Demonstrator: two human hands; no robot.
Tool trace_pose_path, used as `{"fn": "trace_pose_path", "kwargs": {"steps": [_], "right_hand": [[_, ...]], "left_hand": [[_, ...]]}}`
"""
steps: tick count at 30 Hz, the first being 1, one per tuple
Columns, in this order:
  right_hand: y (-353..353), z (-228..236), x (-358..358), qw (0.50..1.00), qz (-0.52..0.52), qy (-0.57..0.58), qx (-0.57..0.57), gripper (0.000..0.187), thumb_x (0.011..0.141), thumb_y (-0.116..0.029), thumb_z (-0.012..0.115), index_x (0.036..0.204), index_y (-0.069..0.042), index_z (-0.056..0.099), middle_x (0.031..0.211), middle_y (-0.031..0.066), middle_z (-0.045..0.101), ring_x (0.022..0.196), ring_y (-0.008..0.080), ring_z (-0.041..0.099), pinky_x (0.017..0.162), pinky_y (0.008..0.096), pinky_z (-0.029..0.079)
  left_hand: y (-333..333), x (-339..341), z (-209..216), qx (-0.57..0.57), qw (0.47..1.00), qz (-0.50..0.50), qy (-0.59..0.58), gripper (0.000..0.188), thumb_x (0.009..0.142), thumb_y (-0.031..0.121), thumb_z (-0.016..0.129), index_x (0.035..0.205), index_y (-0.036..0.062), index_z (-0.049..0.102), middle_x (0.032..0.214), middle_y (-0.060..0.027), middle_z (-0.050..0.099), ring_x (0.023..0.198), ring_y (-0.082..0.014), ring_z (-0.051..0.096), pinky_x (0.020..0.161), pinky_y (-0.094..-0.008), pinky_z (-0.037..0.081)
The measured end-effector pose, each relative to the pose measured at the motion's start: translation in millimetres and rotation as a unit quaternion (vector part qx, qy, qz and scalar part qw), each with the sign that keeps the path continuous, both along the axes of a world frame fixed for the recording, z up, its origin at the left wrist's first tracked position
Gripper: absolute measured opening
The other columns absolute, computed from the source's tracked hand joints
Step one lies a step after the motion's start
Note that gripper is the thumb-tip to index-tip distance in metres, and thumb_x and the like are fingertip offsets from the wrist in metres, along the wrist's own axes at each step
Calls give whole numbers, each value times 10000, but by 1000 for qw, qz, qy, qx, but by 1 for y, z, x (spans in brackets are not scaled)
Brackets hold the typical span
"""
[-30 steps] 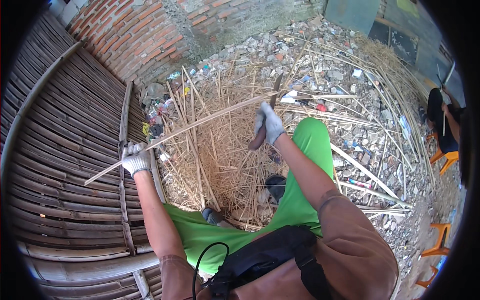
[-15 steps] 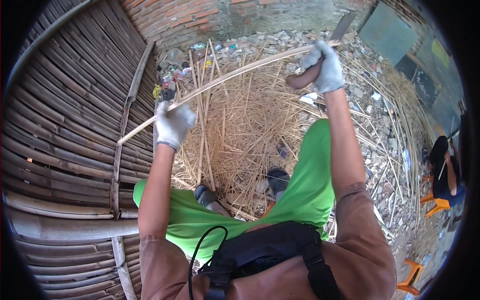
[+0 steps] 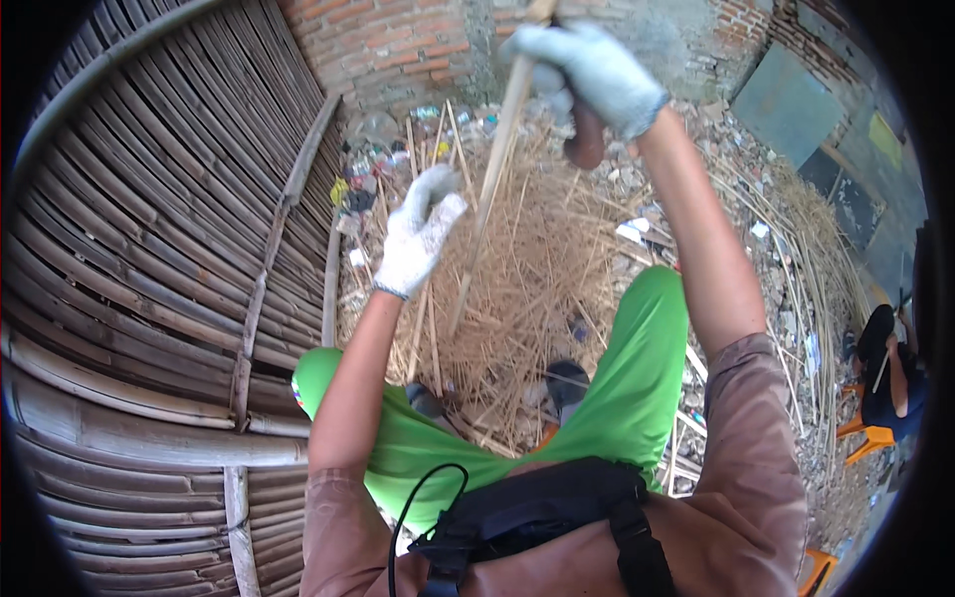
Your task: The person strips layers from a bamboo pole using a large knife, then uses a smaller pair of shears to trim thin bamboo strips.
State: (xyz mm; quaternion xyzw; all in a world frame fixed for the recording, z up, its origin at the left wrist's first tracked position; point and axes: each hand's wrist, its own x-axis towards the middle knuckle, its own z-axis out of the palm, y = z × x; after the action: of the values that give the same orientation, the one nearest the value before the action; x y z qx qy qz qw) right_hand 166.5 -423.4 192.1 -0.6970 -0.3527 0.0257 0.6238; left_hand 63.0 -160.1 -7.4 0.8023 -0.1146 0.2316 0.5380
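A pale bamboo strip now slants steeply, its top in my right hand and its blurred lower end over the shavings. The same gloved hand is closed round the brown curved wooden handle of a knife; its blade is mostly hidden behind the glove or out of view. My left hand, in a white glove, is to the left of the strip, apart from it. Its fingers are bent with a gap to the thumb, and nothing is in them.
Bamboo shavings cover the ground between my feet. A bamboo slat wall rises on the left, a brick wall ahead. Rubble and long strips lie to the right, where another person sits by an orange stool.
My left hand has let go of the strip and moved right. My right hand has risen and shifted left, swinging the strip from a shallow slant to nearly upright.
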Motion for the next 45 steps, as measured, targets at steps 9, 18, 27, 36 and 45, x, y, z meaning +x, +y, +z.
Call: {"fn": "trace_pose_path", "kwargs": {"steps": [9, 18, 27, 36, 45], "right_hand": [[74, 4, -9, 998, 44, -11, -47, 490, 1009, -522, 726, 932, -42, 664, 625, -17, 573, 472, 100, 555, 453, 278, 476], [33, -172, 0, 973, -41, 220, -48, 395, 1021, -420, 733, 1015, -35, 642, 624, 15, 576, 439, 147, 554, 409, 310, 474], [-18, -420, -9, 831, -175, 524, 65, 292, 999, -279, 674, 813, -60, 622, 647, 96, 609, 461, 249, 585, 425, 430, 501], [-65, -405, 3, 811, -274, 507, 102, 302, 981, -267, 623, 799, -25, 621, 633, 136, 614, 467, 298, 594, 443, 456, 516], [-64, -425, 7, 827, -274, 490, 40, 350, 934, -320, 688, 766, -16, 650, 625, 124, 631, 493, 270, 625, 456, 433, 506]], "left_hand": [[12, 30, 25, -130, 990, -8, -56, 325, 1105, 274, 662, 1288, 7, 642, 981, -9, 733, 894, -89, 670, 852, -266, 547], [67, 13, 63, -253, 946, 114, -167, 188, 1106, 215, 641, 1150, 35, 612, 951, -96, 753, 793, -178, 747, 707, -337, 617], [94, -32, 99, -307, 866, 255, -301, 73, 951, 51, 664, 952, -22, 664, 847, -114, 667, 686, -199, 624, 592, -321, 506], [126, -96, 133, -199, 727, 510, -414, 238, 911, 66, 720, 1075, -90, 646, 902, -205, 753, 780, -287, 769, 667, -379, 686], [98, -30, 92, -214, 851, 338, -340, 342, 991, 152, 608, 1136, -157, 600, 1007, -272, 731, 886, -321, 774, 913, -422, 686]]}}
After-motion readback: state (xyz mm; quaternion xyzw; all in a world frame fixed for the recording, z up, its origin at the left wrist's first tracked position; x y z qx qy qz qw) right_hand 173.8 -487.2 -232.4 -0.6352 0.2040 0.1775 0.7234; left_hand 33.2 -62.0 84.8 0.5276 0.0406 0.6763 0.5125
